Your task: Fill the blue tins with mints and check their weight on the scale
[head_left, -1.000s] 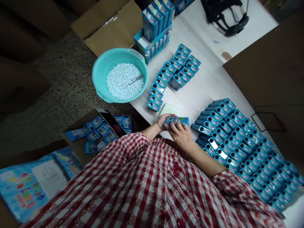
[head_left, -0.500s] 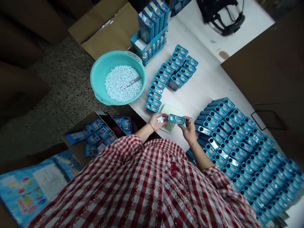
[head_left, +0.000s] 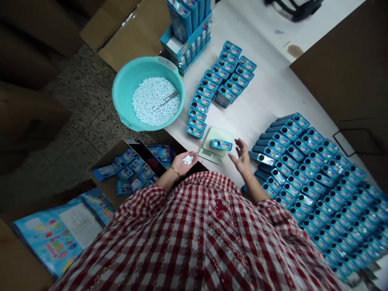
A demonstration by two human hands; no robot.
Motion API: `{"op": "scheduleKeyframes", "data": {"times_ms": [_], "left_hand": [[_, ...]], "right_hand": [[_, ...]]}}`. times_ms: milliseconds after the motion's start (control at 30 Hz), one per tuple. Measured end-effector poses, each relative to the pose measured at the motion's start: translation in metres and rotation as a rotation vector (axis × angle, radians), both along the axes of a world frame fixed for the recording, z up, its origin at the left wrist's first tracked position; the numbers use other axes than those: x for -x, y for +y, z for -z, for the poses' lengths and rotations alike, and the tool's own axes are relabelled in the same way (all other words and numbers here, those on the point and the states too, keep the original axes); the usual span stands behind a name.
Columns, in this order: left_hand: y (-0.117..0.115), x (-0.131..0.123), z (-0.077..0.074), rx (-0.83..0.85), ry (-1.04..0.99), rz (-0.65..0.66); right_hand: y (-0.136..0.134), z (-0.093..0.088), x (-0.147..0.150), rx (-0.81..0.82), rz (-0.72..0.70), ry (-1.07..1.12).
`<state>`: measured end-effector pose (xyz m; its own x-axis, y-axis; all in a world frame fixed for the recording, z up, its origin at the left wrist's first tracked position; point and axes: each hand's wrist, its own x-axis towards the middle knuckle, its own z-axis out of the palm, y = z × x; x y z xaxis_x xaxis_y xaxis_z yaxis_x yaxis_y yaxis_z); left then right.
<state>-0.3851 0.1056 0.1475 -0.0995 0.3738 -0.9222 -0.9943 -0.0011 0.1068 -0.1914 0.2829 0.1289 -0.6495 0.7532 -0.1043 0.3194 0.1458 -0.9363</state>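
Observation:
A small heap of white candies (head_left: 188,159) lies in the cupped palm of my left hand (head_left: 182,163), left of the scale. On the pale green scale (head_left: 209,152) stands a blue container (head_left: 222,145) with a round opening that shows white inside. My right hand (head_left: 242,158) is just right of the container, fingers apart, with nothing in it. A turquoise basin (head_left: 124,95) at the left holds many white candies (head_left: 153,99) and a metal utensil (head_left: 166,100).
Rows of blue containers (head_left: 209,84) stand beyond the scale, and a large block of them (head_left: 315,182) fills the right. A display box (head_left: 186,50) is at the back. Cartons with blue packets (head_left: 125,173) sit below left; a black strap-like object (head_left: 300,12) lies at the top.
The blue container has gone from my right hand onto the scale, and that hand has opened. My left hand has moved left and slightly down with its candies.

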Motion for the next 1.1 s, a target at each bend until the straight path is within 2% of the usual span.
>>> {"op": "scheduleKeyframes", "data": {"times_ms": [133, 267, 433, 567, 667, 767, 833, 933, 967, 1000, 1033, 1100], "left_hand": [[-0.006, 0.0, -0.003, 0.006, -0.005, -0.006], [-0.008, -0.001, -0.004, -0.01, -0.014, 0.0], [-0.01, -0.002, -0.004, -0.02, -0.014, -0.019], [-0.012, 0.001, -0.003, -0.031, -0.002, -0.04], [-0.013, 0.003, -0.004, -0.036, 0.005, -0.05], [-0.01, 0.001, -0.008, -0.055, -0.001, -0.037], [-0.005, -0.003, -0.012, -0.095, -0.014, -0.007], [0.002, -0.013, -0.017, -0.165, -0.056, 0.061], [0.003, -0.016, -0.017, -0.175, -0.068, 0.078], [0.004, -0.019, -0.017, -0.178, -0.076, 0.09], [0.005, -0.02, -0.017, -0.179, -0.081, 0.094], [0.005, -0.022, -0.015, -0.177, -0.083, 0.081]], "right_hand": [[-0.002, -0.023, -0.022, -0.181, 0.19, -0.031], [-0.014, -0.036, -0.026, -0.327, 0.18, -0.093], [-0.025, -0.031, -0.02, -0.286, 0.224, -0.108], [-0.018, -0.024, -0.02, -0.231, 0.241, -0.107], [-0.01, -0.028, -0.019, -0.278, 0.195, -0.114], [-0.015, -0.043, -0.009, -0.446, 0.093, -0.146], [-0.027, -0.056, 0.003, -0.536, -0.095, -0.144], [-0.052, -0.072, 0.023, -0.567, -0.541, -0.113], [-0.058, -0.074, 0.027, -0.581, -0.648, -0.113], [-0.061, -0.074, 0.03, -0.603, -0.686, -0.127], [-0.062, -0.071, 0.031, -0.628, -0.641, -0.153], [-0.052, -0.058, 0.027, -0.642, -0.371, -0.215]]}}
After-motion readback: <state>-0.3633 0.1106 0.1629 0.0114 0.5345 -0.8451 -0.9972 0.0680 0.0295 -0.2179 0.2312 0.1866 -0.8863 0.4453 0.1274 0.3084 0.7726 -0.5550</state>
